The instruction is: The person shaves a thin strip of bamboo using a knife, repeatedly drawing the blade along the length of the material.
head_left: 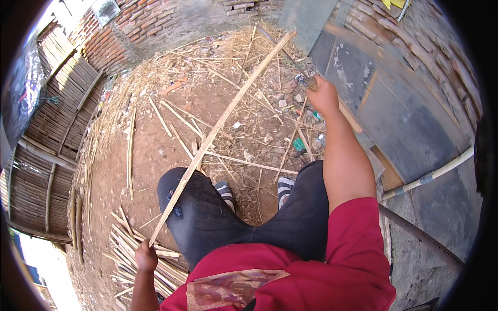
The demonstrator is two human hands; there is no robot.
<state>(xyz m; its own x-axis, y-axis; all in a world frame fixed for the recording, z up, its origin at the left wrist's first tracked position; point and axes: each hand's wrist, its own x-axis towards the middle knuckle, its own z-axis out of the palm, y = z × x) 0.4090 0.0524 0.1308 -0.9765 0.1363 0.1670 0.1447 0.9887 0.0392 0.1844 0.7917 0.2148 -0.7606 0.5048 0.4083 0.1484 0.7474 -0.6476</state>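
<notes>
A long, pale split-bamboo strip (223,122) slants over my right-hand working area from lower left to upper right, passing above my left knee. My left hand (146,256) is closed around its lower end. My right hand (322,96), with the arm stretched forward, is closed on the wooden handle of a long knife (291,58). Its thin dark blade points up and to the left and crosses the strip near the far end; whether they touch I cannot tell. Beside my left hand lies a pile of similar strips (124,259).
Loose strips (130,155), straw and litter are scattered over the dirt ground (114,176). A brick wall (145,23) stands ahead. Dark boards (394,103) lean at the right, with a pale pole (438,171) nearby. Woven bamboo panels (36,186) stand on the left.
</notes>
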